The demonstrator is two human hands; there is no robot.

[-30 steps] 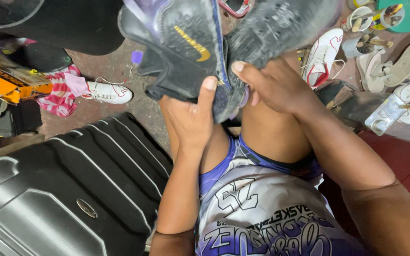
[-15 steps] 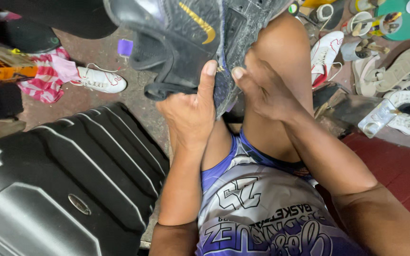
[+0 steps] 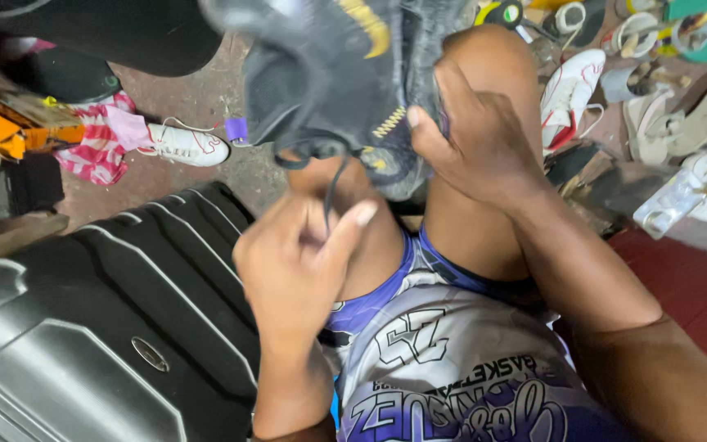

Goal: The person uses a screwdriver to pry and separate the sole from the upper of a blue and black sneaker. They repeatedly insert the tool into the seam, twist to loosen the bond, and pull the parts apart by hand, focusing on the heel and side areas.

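The dark grey fabric sports shoe with yellow markings (image 3: 345,74) sat just above the left hand (image 3: 296,270) and against the right hand (image 3: 484,139), propped on the raised knee; the left fingers (image 3: 345,233) were closed, pinching a thin dark lace (image 3: 329,184) hanging from the shoe; the right fingers (image 3: 431,123) were curled, gripping the shoe's side; the shoe looked blurred, worn, with a yellow stitched strip near the right thumb; a black ribbed hard-shell suitcase (image 3: 83,327) lay left of the left fingers.

Bare concrete floor (image 3: 198,98), white sneaker (image 3: 186,145) lying on it, striped pink cloth (image 3: 96,147) beside, scattered shoes (image 3: 570,94) at right
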